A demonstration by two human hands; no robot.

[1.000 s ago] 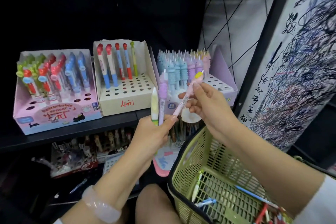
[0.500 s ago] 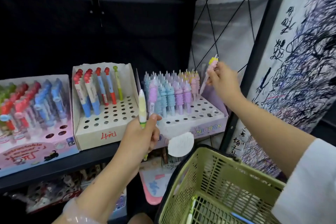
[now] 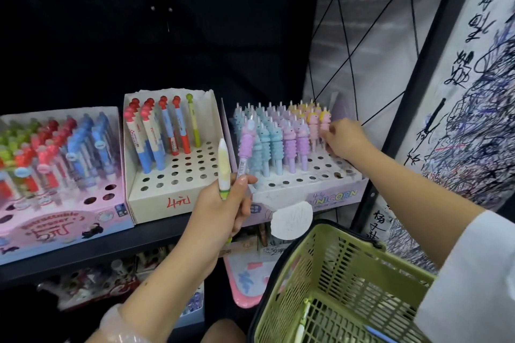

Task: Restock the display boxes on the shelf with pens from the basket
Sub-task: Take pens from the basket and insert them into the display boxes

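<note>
the person is wearing a white sleeve (image 3: 471, 281) on the right arm; it is looking loose and wide, with soft folds, and it is ending before the wrist, so the forearm is showing bare. the right hand (image 3: 344, 139) is wearing no ring and no glove. on the left wrist the person is wearing a pale, milky bracelet (image 3: 118, 326), thick, smooth and a little translucent. the left forearm is bare, and the left hand (image 3: 223, 203) is also showing no ring. a bare knee (image 3: 223, 331) is showing at the bottom edge.
</note>
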